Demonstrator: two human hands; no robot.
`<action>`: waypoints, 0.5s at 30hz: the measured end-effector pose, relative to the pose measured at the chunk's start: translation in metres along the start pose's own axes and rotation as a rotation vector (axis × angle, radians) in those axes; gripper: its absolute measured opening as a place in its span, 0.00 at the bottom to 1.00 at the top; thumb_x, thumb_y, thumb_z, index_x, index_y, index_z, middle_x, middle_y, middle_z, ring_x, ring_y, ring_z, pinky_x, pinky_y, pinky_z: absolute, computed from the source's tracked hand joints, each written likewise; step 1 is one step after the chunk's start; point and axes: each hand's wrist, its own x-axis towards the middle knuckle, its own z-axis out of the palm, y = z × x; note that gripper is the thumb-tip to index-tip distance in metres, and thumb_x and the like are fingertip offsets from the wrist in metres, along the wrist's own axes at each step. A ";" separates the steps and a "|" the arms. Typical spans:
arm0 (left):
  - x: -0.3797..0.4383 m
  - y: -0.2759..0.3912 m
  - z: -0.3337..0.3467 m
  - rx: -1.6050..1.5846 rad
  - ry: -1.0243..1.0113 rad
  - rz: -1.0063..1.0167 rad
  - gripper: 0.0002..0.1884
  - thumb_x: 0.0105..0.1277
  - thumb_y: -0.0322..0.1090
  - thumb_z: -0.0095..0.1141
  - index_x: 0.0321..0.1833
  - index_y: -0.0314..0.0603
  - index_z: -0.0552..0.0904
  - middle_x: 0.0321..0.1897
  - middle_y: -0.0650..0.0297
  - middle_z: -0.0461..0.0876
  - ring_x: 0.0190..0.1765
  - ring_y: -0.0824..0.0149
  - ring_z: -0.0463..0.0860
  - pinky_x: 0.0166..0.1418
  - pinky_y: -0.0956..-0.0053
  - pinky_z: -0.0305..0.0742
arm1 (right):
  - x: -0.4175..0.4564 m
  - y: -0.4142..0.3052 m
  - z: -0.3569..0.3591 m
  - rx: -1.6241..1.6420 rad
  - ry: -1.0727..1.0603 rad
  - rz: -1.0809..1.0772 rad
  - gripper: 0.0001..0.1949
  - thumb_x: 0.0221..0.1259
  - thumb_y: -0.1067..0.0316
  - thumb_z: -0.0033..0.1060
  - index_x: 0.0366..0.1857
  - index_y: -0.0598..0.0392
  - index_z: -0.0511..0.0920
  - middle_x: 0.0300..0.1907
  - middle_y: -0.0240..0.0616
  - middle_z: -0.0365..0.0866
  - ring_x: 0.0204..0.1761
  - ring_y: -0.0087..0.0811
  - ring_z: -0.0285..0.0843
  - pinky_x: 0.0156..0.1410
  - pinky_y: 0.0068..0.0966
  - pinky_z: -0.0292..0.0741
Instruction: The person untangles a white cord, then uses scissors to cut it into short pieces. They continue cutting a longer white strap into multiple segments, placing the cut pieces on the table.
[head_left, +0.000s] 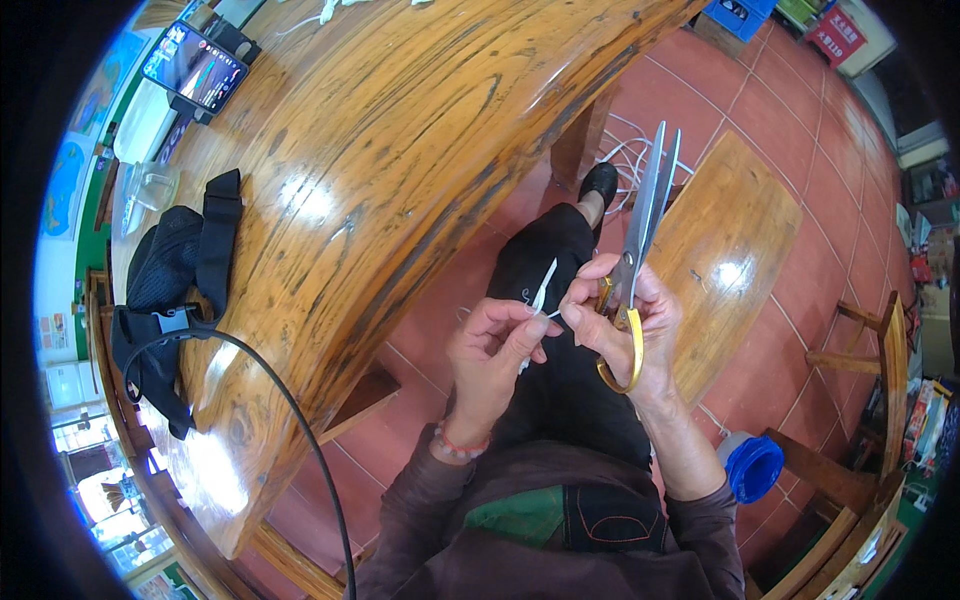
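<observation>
My left hand (493, 360) pinches a thin white strip (547, 283) between thumb and fingers. The strip's pointed end sticks up past the fingertips, and a fine curled thread hangs beside it. My right hand (637, 330) holds a pair of scissors (643, 225) with gold-coloured handles. Their long blades point up and away from me, slightly parted. A short length of the white material runs from the left fingertips to the right thumb and forefinger, which appear to pinch its end. Both hands are above my lap, over dark trousers (577, 405).
To the left is a thick wooden table (390, 142) with a black strap bag (165, 262), a glass jar (155, 186) and a phone (195, 67) on a stand. A wooden bench (739, 217) stands at right. White cord (637, 161) lies coiled on the tiled floor. A black cable (300, 420) arcs across the lower left.
</observation>
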 end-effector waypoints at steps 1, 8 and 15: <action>0.000 0.000 -0.001 -0.031 -0.003 0.005 0.06 0.64 0.26 0.56 0.41 0.35 0.75 0.33 0.57 0.83 0.29 0.75 0.78 0.31 0.83 0.75 | 0.000 0.000 0.000 0.001 0.016 0.018 0.15 0.52 0.83 0.62 0.44 0.60 0.73 0.32 0.35 0.77 0.33 0.21 0.77 0.38 0.19 0.79; 0.000 0.002 0.000 -0.038 0.047 -0.026 0.07 0.64 0.28 0.56 0.42 0.36 0.75 0.34 0.56 0.83 0.29 0.75 0.77 0.33 0.83 0.74 | 0.001 0.002 0.001 -0.062 0.081 0.100 0.14 0.55 0.76 0.62 0.45 0.60 0.73 0.32 0.33 0.76 0.31 0.18 0.74 0.36 0.14 0.74; 0.003 0.002 0.000 -0.129 0.217 0.077 0.06 0.64 0.28 0.57 0.41 0.36 0.76 0.37 0.58 0.81 0.31 0.75 0.77 0.37 0.83 0.73 | -0.034 0.014 -0.001 -0.445 -0.075 0.104 0.29 0.53 0.46 0.64 0.45 0.66 0.73 0.27 0.35 0.72 0.30 0.23 0.71 0.35 0.21 0.69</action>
